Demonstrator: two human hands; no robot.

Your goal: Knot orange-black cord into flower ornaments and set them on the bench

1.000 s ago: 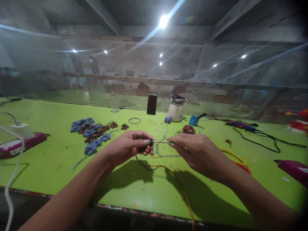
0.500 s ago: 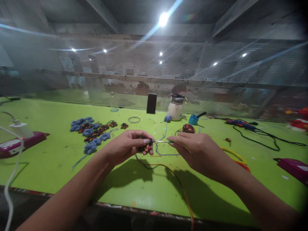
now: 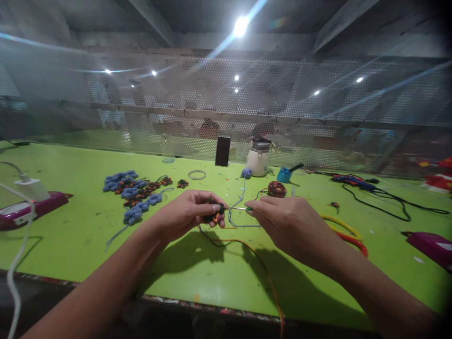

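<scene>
Pinched in my left hand (image 3: 192, 207) is a small crochet piece (image 3: 216, 217) in dark, orange and purple yarn, partly hidden by the fingers. My right hand (image 3: 282, 216) grips the green handle of a crochet hook (image 3: 240, 208), whose metal shaft points left to the edge of the piece. From beneath the left hand a multicoloured strand of yarn (image 3: 247, 246) runs across the table and over its front edge. Behind the right hand sits a ball of dark red and orange yarn (image 3: 277, 189). A blue strand (image 3: 231, 219) lies behind the hook.
Blue crochet flowers (image 3: 134, 214) and dark orange ones (image 3: 151, 187) lie at left. Farther back stand a phone (image 3: 222, 151), a pale jug (image 3: 257, 162) and a blue pot (image 3: 284, 175). Yellow and red rings (image 3: 353, 242), cables (image 3: 381, 200) and purple power strips (image 3: 429, 247) lie at right.
The crochet hook has shifted slightly, with its tip now at the near right edge of the crochet piece. Both hands keep nearly the same place and hold.
</scene>
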